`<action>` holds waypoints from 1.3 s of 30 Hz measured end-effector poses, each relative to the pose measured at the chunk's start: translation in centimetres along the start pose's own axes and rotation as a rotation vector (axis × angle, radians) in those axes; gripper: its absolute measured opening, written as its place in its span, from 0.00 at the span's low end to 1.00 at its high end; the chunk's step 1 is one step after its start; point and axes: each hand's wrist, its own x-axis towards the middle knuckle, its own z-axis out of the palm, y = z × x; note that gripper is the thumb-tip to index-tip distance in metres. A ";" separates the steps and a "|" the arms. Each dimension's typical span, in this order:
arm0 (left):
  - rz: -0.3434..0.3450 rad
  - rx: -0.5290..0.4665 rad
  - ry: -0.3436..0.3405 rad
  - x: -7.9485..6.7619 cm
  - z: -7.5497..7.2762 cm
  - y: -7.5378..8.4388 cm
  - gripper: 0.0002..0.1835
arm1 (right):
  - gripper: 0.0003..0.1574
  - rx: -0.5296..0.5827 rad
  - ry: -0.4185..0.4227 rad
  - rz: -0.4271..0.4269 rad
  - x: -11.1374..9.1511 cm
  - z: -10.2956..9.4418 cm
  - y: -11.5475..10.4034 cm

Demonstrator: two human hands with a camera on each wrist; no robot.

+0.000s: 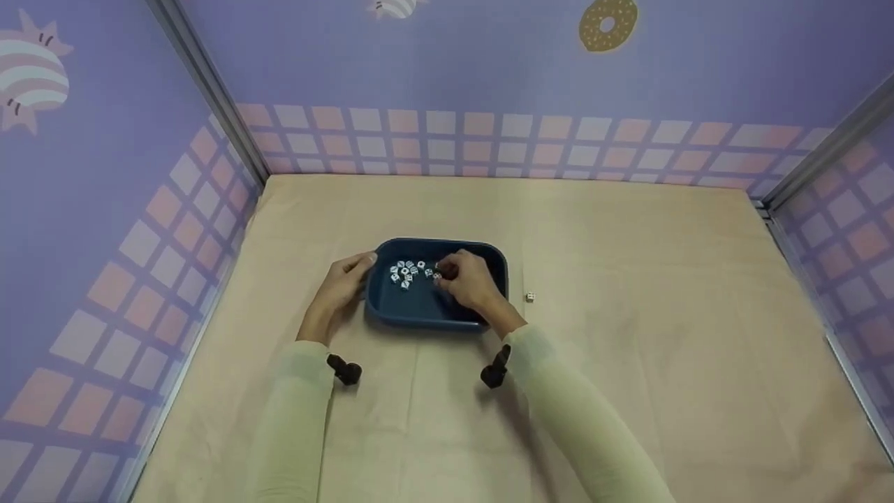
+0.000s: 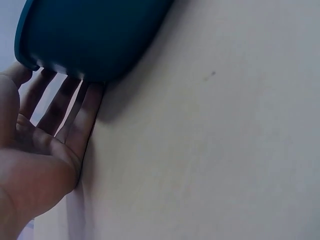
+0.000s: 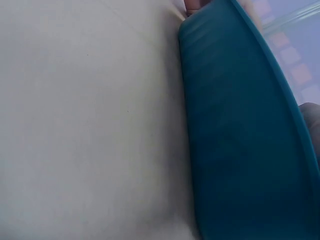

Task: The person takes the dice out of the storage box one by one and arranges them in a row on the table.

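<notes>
A dark blue rectangular tray with rounded corners sits on the cloth, and several small white dice lie together in its left half. At the tray's left end, my left hand grips the rim, thumb on top and fingers against the outer wall, as the left wrist view also shows. My right hand reaches inside over the right half, its thumb and fingers curled close round a die. In the right wrist view the tray's wall hides most of that hand.
A single die lies on the cloth just right of the tray. Pale yellow cloth covers the table. Purple walls with pink and white squares enclose the back and both sides. Dark wrist-worn mounts stick out at both cuffs.
</notes>
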 end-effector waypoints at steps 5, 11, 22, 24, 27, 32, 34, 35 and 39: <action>0.007 0.016 -0.010 -0.1 0.1 -0.2 0.31 | 0.17 -0.034 -0.026 0.001 0.1 0.2 0.2; -0.011 0.026 -0.005 -0.3 0.1 -0.2 0.32 | 0.16 -0.089 -0.057 -0.028 0.0 0.5 0.3; -0.042 0.018 0.000 -0.5 -0.2 -0.4 0.36 | 0.07 -0.122 -0.098 0.012 -0.2 0.8 0.0; -0.035 0.030 0.009 -0.6 -0.2 -0.4 0.35 | 0.06 -0.121 -0.109 0.026 -0.2 0.8 0.0; -0.025 0.038 0.013 -0.6 -0.3 -0.5 0.35 | 0.06 -0.118 -0.128 0.033 -0.2 0.8 -0.1; -0.023 0.031 0.005 -0.5 -0.2 -0.5 0.34 | 0.06 -0.130 -0.133 0.020 -0.2 0.7 -0.2; -0.022 0.039 0.006 -0.5 -0.2 -0.4 0.34 | 0.06 -0.129 -0.126 0.020 -0.1 0.6 -0.2; -0.023 0.042 0.005 -0.4 -0.2 -0.3 0.34 | 0.06 -0.126 -0.119 0.018 -0.1 0.5 -0.2; -0.015 0.039 0.004 -0.3 -0.2 0.1 0.34 | 0.06 -0.116 -0.077 -0.009 0.0 0.1 -0.4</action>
